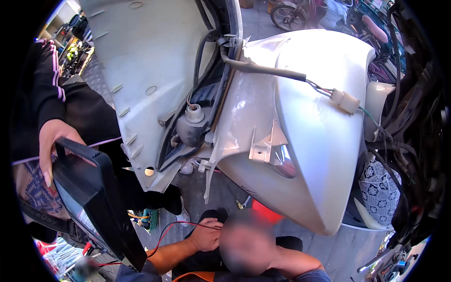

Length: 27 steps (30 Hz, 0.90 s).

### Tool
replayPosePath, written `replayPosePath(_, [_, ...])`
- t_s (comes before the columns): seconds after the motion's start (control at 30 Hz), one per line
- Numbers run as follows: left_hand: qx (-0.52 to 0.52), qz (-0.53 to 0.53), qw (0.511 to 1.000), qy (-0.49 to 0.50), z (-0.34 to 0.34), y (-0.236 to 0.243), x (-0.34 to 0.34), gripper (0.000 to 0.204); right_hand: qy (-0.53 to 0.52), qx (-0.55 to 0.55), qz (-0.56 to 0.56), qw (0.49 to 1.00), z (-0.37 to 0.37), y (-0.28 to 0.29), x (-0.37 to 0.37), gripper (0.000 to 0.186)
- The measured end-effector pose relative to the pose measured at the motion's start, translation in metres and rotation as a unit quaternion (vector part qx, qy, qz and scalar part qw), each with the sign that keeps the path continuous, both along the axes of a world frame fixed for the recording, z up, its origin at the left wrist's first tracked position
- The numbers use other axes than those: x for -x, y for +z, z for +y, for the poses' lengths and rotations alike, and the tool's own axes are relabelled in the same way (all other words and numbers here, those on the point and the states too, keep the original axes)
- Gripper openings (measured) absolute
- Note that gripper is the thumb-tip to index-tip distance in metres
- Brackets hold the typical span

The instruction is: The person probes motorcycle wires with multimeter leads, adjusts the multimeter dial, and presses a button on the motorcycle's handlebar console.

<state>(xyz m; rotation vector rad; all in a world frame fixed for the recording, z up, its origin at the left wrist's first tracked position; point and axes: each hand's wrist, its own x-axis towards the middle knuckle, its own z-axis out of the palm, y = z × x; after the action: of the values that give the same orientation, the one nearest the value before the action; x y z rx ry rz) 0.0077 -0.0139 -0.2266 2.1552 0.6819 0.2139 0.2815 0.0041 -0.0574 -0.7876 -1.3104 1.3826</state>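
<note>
My left hand (206,236) is closed near my knee, fingers curled. A pair of red and black wires (165,230) runs across it, and I cannot make out what the fingers hold. Beside it, a round blur hides my right hand (247,242); only the right forearm (295,261) shows clearly. Above both hands stands a large white plastic body panel (319,117) of a scooter. A second pale panel (150,56) to its left carries a grey lamp socket (191,124). A white wire connector (345,100) lies on the white panel.
At the left, another person's hand (56,141) grips a black box with a handle (101,202). A red round object (265,210) sits beyond the blur. Dark cables (399,136) hang at the right by a patterned cloth (379,190). A motorbike wheel (289,17) stands far back.
</note>
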Motion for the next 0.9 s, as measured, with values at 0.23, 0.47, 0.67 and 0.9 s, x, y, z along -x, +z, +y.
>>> replayPosePath(0.23, [-0.075,0.137,0.986,-0.053,-0.032,0.019,-0.027,0.058,-0.068,0.082,-0.04,0.994,0.003,0.056,0.027,0.025])
replayPosePath(0.47, [0.029,0.197,0.98,0.003,-0.062,0.081,-0.056,0.039,-0.195,0.297,-0.009,0.935,-0.034,0.154,0.007,0.025])
replayPosePath(0.67, [0.268,0.323,0.897,0.14,-0.121,0.151,-0.063,0.025,-0.289,0.342,-0.008,0.894,-0.061,0.23,-0.056,0.032])
replayPosePath(0.9, [0.747,-0.156,0.593,0.257,-0.088,0.387,-0.067,0.055,-0.211,0.466,0.116,0.852,-0.099,0.282,-0.017,0.036])
